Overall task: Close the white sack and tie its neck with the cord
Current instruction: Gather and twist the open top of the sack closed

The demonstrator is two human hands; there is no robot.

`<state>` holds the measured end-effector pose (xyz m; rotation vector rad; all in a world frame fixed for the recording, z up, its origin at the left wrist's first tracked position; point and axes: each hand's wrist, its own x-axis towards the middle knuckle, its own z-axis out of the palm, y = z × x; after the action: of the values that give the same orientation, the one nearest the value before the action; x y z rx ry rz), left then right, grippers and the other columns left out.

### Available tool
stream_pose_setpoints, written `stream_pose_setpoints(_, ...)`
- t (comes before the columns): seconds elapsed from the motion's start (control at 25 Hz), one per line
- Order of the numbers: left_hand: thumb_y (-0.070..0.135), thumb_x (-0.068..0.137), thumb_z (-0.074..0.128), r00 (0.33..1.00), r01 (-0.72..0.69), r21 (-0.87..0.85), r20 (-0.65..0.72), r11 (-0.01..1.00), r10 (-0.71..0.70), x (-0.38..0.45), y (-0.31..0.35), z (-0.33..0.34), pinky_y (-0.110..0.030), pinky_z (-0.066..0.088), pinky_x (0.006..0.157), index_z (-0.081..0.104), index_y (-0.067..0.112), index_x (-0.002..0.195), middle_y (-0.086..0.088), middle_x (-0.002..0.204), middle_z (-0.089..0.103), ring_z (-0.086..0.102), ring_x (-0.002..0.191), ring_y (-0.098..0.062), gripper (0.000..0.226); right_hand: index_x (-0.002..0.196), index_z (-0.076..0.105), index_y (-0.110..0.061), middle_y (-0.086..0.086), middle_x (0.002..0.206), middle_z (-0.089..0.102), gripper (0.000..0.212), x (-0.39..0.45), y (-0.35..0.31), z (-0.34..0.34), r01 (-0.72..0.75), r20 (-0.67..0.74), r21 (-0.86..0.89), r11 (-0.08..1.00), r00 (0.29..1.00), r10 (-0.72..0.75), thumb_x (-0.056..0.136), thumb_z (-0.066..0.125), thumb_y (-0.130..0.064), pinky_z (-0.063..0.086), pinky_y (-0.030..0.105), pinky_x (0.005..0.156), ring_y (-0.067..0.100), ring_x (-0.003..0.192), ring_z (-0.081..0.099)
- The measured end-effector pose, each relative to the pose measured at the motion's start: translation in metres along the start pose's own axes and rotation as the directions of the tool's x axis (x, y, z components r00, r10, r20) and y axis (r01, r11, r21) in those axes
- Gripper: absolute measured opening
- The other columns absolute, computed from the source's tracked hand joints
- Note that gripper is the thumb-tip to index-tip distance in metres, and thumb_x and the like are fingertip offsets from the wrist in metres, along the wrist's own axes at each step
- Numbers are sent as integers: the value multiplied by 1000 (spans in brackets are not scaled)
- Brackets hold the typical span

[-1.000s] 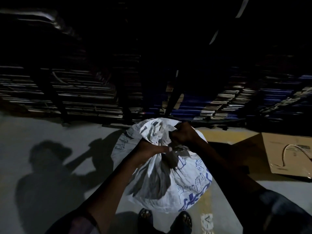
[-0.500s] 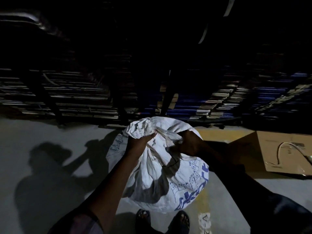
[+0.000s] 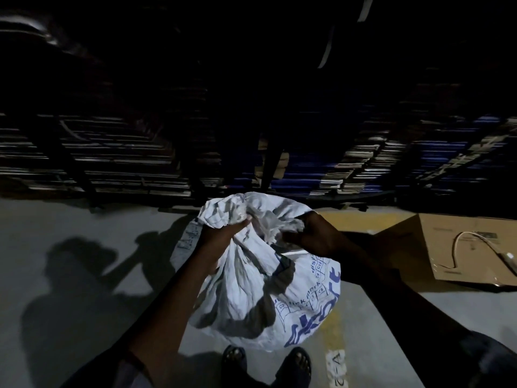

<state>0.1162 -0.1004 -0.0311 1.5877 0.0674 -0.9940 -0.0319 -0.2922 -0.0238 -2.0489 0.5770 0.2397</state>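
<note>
Pretty dark in here, but standing on the grey floor (image 3: 70,289) right in front of two sandalled feet (image 3: 265,362) is the white sack (image 3: 251,298), blue print on its right side. Left hand (image 3: 223,236) clenched around a bunch of the gathered top on the left. Right hand (image 3: 316,236) curled into the crumpled neck fabric from the right, fingers closed on it. Neck bunched between both hands, looks pulled together but not tied. Can't make out the cord around the neck, too dim. Yellow floor line (image 3: 333,326) running under the sack's right edge. Flat cardboard box (image 3: 436,247) near the floor's right edge, with a pale cable (image 3: 458,242) lying on top. Dark shelving (image 3: 112,158) along the far edge.
</note>
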Motion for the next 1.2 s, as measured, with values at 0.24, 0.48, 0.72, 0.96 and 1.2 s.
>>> stream_pose_setpoints(0.24, 12, 86, 79, 982, 30, 59, 186, 998, -41, -6, 0, 3, -21, 53, 89, 72, 12, 125, 1, 119, 78, 72, 113, -9, 39, 95, 75, 3, 19, 87, 78, 23, 17, -40, -5, -113, 138, 240, 964, 987, 81, 92, 73, -20, 55, 33, 65, 25, 71, 72)
stream_pose_setpoints(0.48, 4, 85, 78, 973, 28, 27, 226, 999, -33, -11, -12, 13, -34, 54, 102, 74, 11, 121, -4, 121, 77, 70, 119, -20, 37, 58, 61, -11, -2, 50, 54, 35, 32, -50, -6, -347, 197, 282, 894, 933, 300, 76, 88, -24, 36, 29, 53, 14, 48, 44)
stream_pose_setpoints(0.72, 20, 66, 96, 992, 33, 24, -122, 999, -29, -8, -20, 17, -23, 56, 88, 75, 20, 106, 7, 107, 78, 73, 104, -14, 45, 50, 56, -10, -4, 44, 50, 52, 28, -38, -2, -105, 16, 166, 980, 994, 104, 77, 85, -44, 34, 24, 51, 7, 43, 42)
stream_pose_setpoints(0.96, 50, 50, 98, 988, 130, -45, -80, 990, -133, -2, -31, 3, -33, 47, 101, 80, 22, 113, 6, 120, 76, 66, 118, -11, 72, 79, 66, -3, 7, 72, 66, 37, 14, 32, -9, 66, 116, -422, 904, 993, -18, 83, 78, -38, 42, 35, 62, 16, 65, 60)
stream_pose_setpoints(1.2, 49, 53, 98, 991, 129, 35, -27, 991, -128, -2, -16, 11, -26, 47, 91, 79, 26, 112, 12, 115, 78, 68, 107, -2, 65, 98, 81, -7, -4, 87, 79, 21, 2, 2, -8, 87, -60, -72, 994, 994, -92, 85, 67, 1, 49, 15, 64, -8, 73, 69)
